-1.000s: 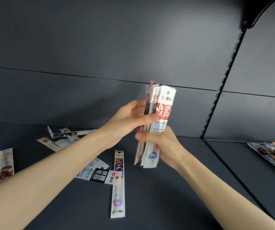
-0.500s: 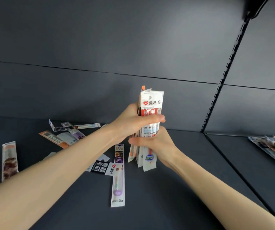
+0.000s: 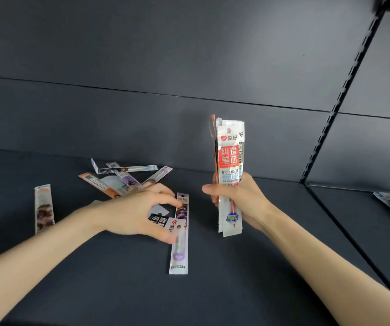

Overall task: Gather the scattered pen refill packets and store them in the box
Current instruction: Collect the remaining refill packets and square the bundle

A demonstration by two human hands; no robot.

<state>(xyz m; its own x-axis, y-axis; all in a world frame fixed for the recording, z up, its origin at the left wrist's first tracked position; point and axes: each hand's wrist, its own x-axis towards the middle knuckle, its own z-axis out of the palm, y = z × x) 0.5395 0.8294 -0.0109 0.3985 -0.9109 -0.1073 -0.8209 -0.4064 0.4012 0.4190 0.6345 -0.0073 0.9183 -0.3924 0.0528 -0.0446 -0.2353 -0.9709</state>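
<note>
On dark shelf [image 3: 236, 290], packets [image 3: 178, 255] scattered; wall [image 3: 142, 55] grey.

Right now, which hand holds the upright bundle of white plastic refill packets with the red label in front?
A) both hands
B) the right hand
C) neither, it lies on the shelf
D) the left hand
B: the right hand alone grips the upright bundle of white plastic refill packets, while the left hand is down at the long white-and-purple packet lying on the dark grey shelf.
</note>
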